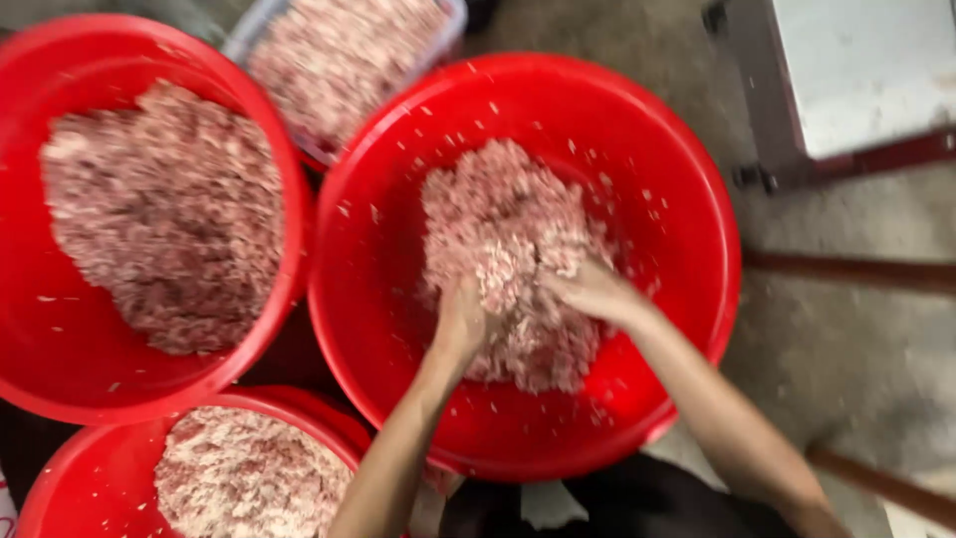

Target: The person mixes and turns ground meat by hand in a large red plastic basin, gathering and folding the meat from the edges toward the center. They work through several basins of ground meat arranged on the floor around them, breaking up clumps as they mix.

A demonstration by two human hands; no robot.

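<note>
Right now both bare hands are sunk into a heap of pale pink minced meat (508, 249) that sits in a big red basin (687, 199) at the middle of the view. The left hand (460, 324) is pressed into the near side of the heap, its fingers buried in the mince so that I cannot tell how far they are curled or whether they have closed on a clump. The right hand (596, 291) lies just beside it on the right flank of the pile, fingers pointing toward the middle and partly covered by mince; they look loosely bent, but how far open they are is not clear through the blur. The two hands are near each other, with a ridge of meat between them. Small flecks of mince cling to the basin's inner wall.

To the left stands a second red basin (30, 329) heaped with darker mince, and a third red basin (90, 468) with paler mince sits at the lower left. A clear plastic tub (257, 25) of mince lies behind, between the basins. A grey metal stand (856, 80) is on the concrete floor (846, 339) at upper right.
</note>
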